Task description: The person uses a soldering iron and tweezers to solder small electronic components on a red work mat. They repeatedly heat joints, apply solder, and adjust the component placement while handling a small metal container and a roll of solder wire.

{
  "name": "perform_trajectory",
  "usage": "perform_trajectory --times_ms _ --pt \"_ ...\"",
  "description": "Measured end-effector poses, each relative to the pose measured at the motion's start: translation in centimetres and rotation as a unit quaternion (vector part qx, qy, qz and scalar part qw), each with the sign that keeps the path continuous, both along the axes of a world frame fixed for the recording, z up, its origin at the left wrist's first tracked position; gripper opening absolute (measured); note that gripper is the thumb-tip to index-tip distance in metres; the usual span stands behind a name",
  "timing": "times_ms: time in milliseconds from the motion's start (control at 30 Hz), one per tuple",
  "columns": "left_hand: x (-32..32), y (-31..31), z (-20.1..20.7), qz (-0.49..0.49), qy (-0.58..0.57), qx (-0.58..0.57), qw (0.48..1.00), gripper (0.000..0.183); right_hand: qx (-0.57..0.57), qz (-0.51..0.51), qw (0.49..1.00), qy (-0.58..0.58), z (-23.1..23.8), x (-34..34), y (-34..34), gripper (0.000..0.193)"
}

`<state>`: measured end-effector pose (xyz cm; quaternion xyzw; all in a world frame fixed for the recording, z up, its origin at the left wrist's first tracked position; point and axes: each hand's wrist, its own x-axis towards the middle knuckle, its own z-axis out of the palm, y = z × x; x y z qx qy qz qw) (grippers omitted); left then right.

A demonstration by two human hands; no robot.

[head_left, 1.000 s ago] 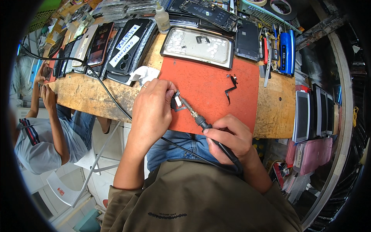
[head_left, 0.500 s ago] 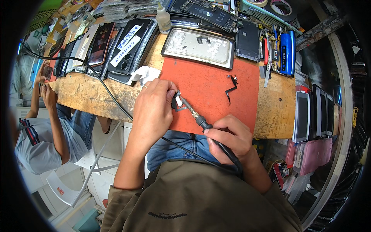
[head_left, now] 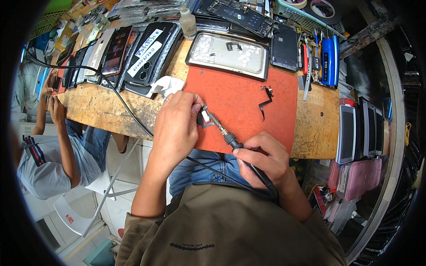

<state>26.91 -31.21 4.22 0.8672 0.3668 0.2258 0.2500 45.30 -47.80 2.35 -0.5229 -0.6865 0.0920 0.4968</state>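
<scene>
From here I see the person's left hand (head_left: 176,117) over the red mat (head_left: 239,133) on the wooden counter (head_left: 315,128), its grip pinching a small black-and-white part (head_left: 205,116) between thumb and fingers. The right hand (head_left: 268,157) has its grip closed around a soldering iron (head_left: 231,140), tip slanting in at the part.

Just beyond the mat's middle lies a shallow tray (head_left: 222,67) with a dark border; whitish scraps (head_left: 250,57) are strewn in it, along with a few little black pieces (head_left: 233,46). A squeeze bottle (head_left: 187,26) with a nozzle stands near its left corner, cloudy inside. At the far right, a green mesh basket (head_left: 295,13) holds rolls of tape (head_left: 329,17), its top cut off from view.

The left hand covers some of the part, and I can't tell whether the iron's tip touches it. Another green basket (head_left: 49,17) is cut off at the upper left, its contents hard to make out.
</scene>
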Motion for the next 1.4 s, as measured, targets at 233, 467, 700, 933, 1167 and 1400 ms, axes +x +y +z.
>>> perform_trajectory --times_ms 233,467,700,933,1167,1400 --pt "-0.04 -0.01 -0.04 -0.002 -0.007 0.004 1.000 0.006 0.002 -0.001 1.000 0.001 -0.03 -0.01 -0.16 0.040" --pt "-0.03 -0.05 -0.10 0.002 -0.010 -0.008 1.000 0.006 0.000 0.000 1.000 -0.004 -0.09 0.01 -0.18 0.041" --pt "-0.08 -0.08 -0.05 0.001 -0.007 -0.010 1.000 0.005 -0.006 -0.003 1.000 -0.004 0.05 -0.09 -0.16 0.040" --pt "-0.17 -0.02 -0.19 0.000 -0.012 -0.014 1.000 0.005 -0.002 -0.005 1.000 -0.007 -0.03 -0.13 -0.07 0.040" --pt "-0.25 -0.08 -0.27 -0.001 -0.014 -0.015 1.000 0.005 -0.003 -0.004 1.000 -0.007 -0.07 -0.22 -0.09 0.039" --pt "-0.33 -0.09 -0.27 -0.002 -0.017 -0.015 1.000 0.005 -0.001 -0.005 1.000 -0.012 -0.05 -0.22 -0.09 0.039"
